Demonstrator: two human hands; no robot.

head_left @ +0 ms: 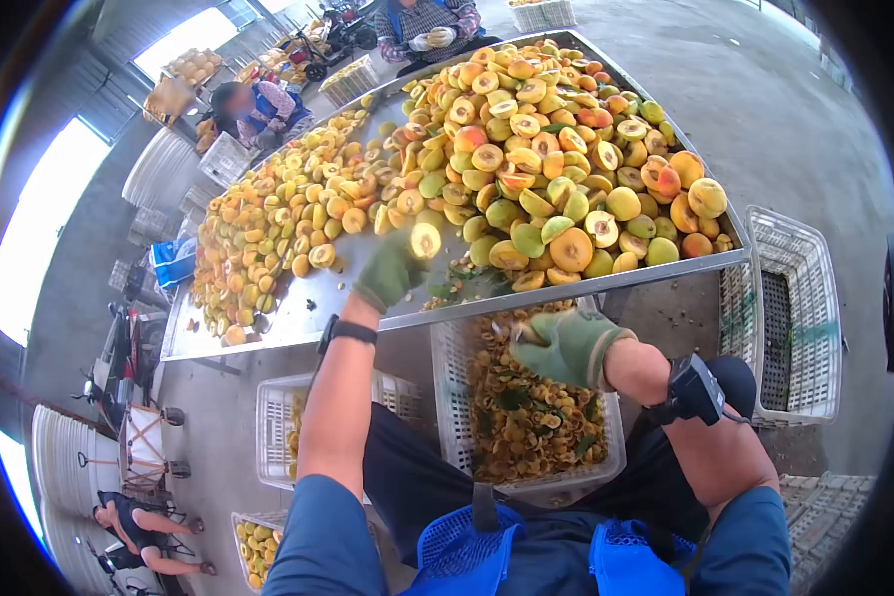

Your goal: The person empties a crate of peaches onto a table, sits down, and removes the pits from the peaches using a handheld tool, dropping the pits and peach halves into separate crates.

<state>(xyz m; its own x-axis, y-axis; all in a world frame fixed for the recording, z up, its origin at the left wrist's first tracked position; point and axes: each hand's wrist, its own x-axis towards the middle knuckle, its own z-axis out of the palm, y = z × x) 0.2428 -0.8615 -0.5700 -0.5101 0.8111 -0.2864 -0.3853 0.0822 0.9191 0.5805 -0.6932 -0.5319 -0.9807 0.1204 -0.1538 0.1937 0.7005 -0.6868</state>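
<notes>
My left hand [389,270], in a green glove, is over the near edge of the metal table [313,316]. At its fingertips is a peach half [425,240], cut face up; motion blurs the fingers. My right hand [566,346], also gloved, is closed above a white crate [454,417] of peach scraps [526,427]. Something small and blurred sticks out from its fingers, too smeared to name. A large heap of halved peaches [541,149] covers the right of the table, and more peach halves [278,223] are spread on the left.
Beside my right knee stand white crates [800,328]. Another crate [268,417] is left of the scraps crate, and a crate of peaches [258,546] is lower left. Two people [432,30] sit across the table; another person [144,526] sits at far left.
</notes>
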